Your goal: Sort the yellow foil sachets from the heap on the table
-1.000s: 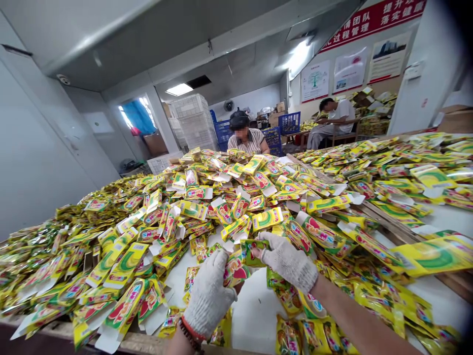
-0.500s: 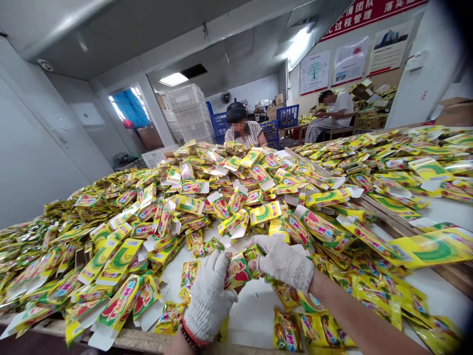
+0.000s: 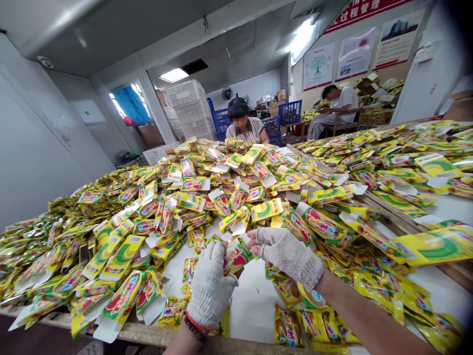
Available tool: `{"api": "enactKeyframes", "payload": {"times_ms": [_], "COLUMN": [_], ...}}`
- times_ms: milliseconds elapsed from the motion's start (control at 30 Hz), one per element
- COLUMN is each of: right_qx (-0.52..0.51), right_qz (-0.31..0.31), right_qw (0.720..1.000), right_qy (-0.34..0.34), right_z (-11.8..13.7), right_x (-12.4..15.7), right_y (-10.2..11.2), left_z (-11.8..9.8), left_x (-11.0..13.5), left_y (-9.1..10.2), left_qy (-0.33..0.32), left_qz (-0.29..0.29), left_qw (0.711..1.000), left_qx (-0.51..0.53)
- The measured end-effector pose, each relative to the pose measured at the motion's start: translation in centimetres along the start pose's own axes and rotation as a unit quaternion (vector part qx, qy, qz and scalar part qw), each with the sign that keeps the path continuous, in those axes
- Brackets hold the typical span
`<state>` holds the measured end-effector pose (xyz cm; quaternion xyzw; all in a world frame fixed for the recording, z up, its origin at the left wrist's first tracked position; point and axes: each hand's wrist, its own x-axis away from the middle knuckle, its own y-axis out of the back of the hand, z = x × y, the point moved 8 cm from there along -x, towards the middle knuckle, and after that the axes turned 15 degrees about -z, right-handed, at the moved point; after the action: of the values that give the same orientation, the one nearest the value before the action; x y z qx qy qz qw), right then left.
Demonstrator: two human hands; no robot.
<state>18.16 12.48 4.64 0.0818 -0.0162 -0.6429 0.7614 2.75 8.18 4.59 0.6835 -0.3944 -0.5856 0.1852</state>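
My left hand [image 3: 210,283], in a white fingerless glove, is closed around a small yellow-green candy box [image 3: 235,256] with red fruit print. The box lies tilted above the white tabletop [image 3: 253,305]. Just right of its end is my right hand [image 3: 288,254], gloved the same way. Its fingers are slightly apart and nothing shows between them. Below my right hand lie shiny yellow candy packets [image 3: 286,328]. Beyond both hands rises a heap of similar printed boxes [image 3: 266,211], many with white end flaps raised.
More packets pile up at the far left [image 3: 22,246]. A wooden strip [image 3: 391,214] divides the table on the right, with another heap [image 3: 402,162] past it. A co-worker [image 3: 246,129] sits across the table; another person [image 3: 338,111] sits farther back. White crates [image 3: 190,111] stand behind.
My right hand has drawn back slightly right from the box, and the packet at its fingertips no longer shows there. My left hand still holds the box.
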Motion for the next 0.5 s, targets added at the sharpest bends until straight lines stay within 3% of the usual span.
{"api": "enactKeyframes", "payload": {"times_ms": [100, 167, 300, 400, 500], "right_qx": [-0.030, -0.040, 0.016, 0.069, 0.068], "right_qz": [0.099, 0.110, 0.029, -0.016, -0.154], "right_qw": [0.994, 0.992, 0.999, 0.997, 0.985], "right_qy": [-0.029, -0.041, -0.024, 0.022, 0.037], "right_z": [-0.3, -0.5, -0.6, 0.7, 2.8], "right_x": [1.1, 1.3, 0.3, -0.4, -0.7], "right_y": [-2.0, -2.4, -1.5, -0.1, 5.5], "left_z": [-0.2, -0.3, -1.5, -2.4, -0.3], "left_x": [-0.1, -0.1, -0.8, -2.2, -4.1], "left_y": [0.0, -0.1, 0.4, 1.5, 2.4], "left_qy": [-0.011, -0.004, -0.023, -0.037, 0.045], "left_qz": [0.000, 0.005, 0.006, 0.009, 0.003], "left_qw": [0.999, 0.999, 0.999, 0.990, 0.972], "left_qx": [0.031, 0.041, 0.035, 0.132, 0.232]}}
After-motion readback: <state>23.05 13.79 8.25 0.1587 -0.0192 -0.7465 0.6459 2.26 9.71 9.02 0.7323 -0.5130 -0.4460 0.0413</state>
